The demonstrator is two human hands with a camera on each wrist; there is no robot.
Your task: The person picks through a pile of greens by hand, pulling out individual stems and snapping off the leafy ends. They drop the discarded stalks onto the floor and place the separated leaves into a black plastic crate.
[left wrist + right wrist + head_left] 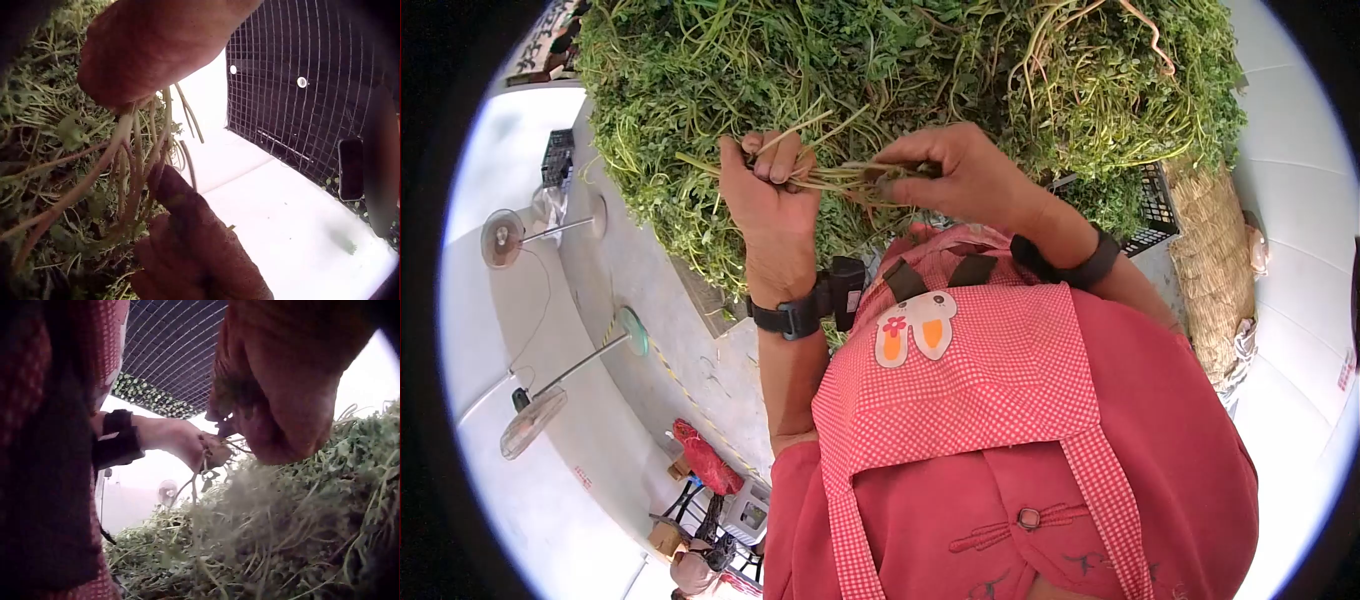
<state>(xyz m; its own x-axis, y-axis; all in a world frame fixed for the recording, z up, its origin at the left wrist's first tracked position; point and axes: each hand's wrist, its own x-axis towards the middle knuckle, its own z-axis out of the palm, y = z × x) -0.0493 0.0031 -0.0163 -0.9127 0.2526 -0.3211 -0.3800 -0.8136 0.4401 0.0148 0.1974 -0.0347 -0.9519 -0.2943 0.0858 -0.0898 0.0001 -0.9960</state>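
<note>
In the head view my left hand grips a small bunch of green stems, its fingers curled over them. Facing it, my right hand pinches the other end of the same bunch between thumb and fingers. Pale, branching stems run between the two hands in the left wrist view, where one thumb has dark stains. Both hands are close over a large heap of leafy green stalks. From the right wrist view, the left hand shows beyond the right hand, with sprigs hanging from it.
A black plastic crate and a rolled straw mat stand right of the heap. Standing fans are on the floor at the left. Lower left are a red bundle and a grey basket. A checked apron covers my front.
</note>
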